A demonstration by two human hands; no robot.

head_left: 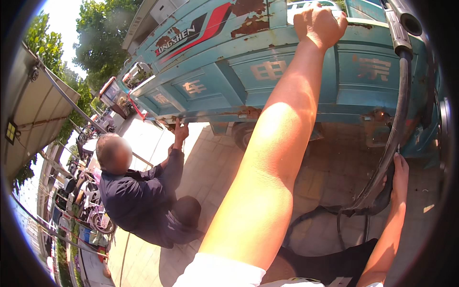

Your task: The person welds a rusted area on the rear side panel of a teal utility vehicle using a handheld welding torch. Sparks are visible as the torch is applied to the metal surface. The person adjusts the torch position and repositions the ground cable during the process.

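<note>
My left arm reaches up across the middle, and my left hand (321,25) is closed over the top edge of a teal truck-bed side panel (291,91), whose paint is chipped and rusty. At the lower right, my right hand (400,178) wraps round a black handle-like piece (386,193), close under the panel's lower corner. Its exact kind is unclear. A thick black hose (401,103) comes down past that hand from a grey metal fitting (398,28) at the top right. Rust marks a bracket area (379,125) above my right hand.
A co-worker (143,191) in dark clothes squats at the left, one hand (180,133) raised to the panel's lower edge. A wheel (243,136) shows beneath the bed. Black cable loops (306,217) hang low near me. Parked bikes (98,217) line the far left over paving.
</note>
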